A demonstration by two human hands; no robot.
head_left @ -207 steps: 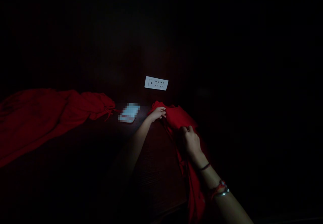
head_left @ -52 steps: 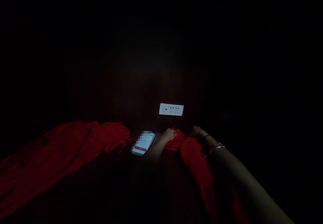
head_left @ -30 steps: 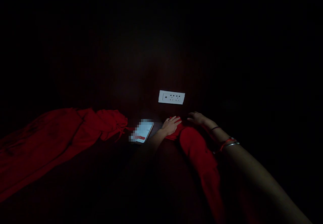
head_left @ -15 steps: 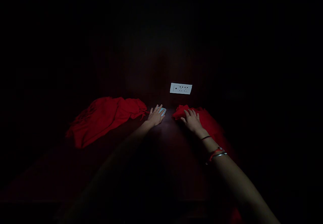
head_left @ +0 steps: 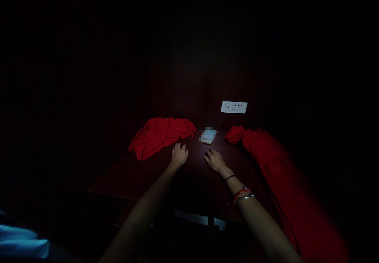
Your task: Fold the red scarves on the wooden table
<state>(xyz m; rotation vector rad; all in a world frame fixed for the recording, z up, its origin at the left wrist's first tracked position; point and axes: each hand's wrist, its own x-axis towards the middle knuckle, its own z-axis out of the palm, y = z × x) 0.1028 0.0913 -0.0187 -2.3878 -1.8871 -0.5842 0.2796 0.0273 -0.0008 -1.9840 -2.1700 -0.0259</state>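
Observation:
My left hand (head_left: 179,154) is open over the dark tabletop (head_left: 189,176), just in front of a crumpled red cloth (head_left: 162,134) with thin ties at one end. Nothing is in it. My right hand (head_left: 215,161), wearing bracelets at the wrist, is also open and free, fingers apart, near the table's middle. A lit phone (head_left: 209,136) lies flat beyond both hands, its screen partly blurred out. To the right, a long red cloth (head_left: 269,152) runs along the table's right side and down past its front edge.
A white socket panel (head_left: 233,107) is on the dark wall behind the table. Pale bluish fabric (head_left: 22,241) shows at the lower left. Under the table's front edge are light patches (head_left: 192,217) that I cannot make out. Most surroundings are too dark to see.
Both hands have let go of the right red cloth and drawn back toward me. My left hand passed over the phone and uncovered it. The view has swung left and widened.

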